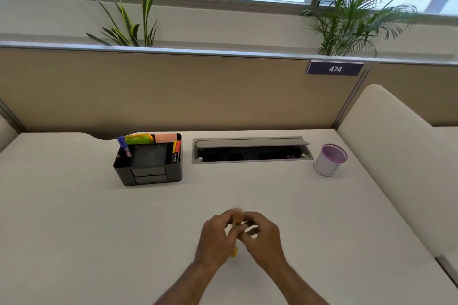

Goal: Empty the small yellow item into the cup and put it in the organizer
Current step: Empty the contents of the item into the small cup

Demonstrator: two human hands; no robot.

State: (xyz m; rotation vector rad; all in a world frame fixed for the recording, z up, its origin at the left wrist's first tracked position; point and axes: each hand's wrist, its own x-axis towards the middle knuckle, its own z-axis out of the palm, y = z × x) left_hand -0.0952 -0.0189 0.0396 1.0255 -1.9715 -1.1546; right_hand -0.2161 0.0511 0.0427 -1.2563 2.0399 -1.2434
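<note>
Both hands, left hand [216, 239] and right hand [263, 237], pinch a blurred, mostly hidden small yellow item [238, 218].

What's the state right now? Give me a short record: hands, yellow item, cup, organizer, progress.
hands: left hand and right hand meet over the near middle of the desk, both on the yellow item
yellow item: small, blurred, pinched between the fingers; a yellow bit also shows lower down between the hands
cup: purple mesh cup, far right, upright, contents not visible
organizer: black organizer, far left, holding pens and sticky notes
progress: item not yet at the cup
</note>
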